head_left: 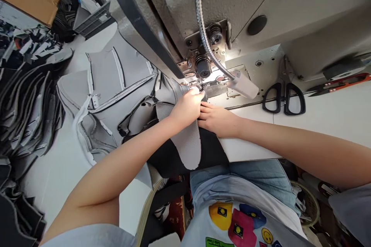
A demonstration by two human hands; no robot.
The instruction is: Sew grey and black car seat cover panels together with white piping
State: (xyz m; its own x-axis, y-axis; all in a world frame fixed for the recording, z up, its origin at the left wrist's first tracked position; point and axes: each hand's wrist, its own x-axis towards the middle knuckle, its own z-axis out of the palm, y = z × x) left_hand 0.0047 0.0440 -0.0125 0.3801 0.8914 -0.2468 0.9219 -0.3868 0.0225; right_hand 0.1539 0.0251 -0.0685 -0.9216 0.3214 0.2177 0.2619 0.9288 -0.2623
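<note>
The sewing machine stands at the rear of the white desk; the desk's front edge runs in front of the machine, close to the person's jeans. Working room is narrow under the machine head and wider to its front right, where white desktop shows between the scissors and the right forearm. To the machine's left, joined gray panels bound the work area. The left hand reaches to the front of the machine's needle area, wrist bent, fingers curled over the work; whether its grip pinches the cloth cannot be told. The right hand lies just beside it, in front of the machine, palm down; its grip is flat, fingers extended side by side on the black fabric. The black fabric extends from the machine's needle area forward over the desk edge. On top of it lies a gray mesh piece, elongated, with a rounded front end and its rear part beneath the left hand.
</note>
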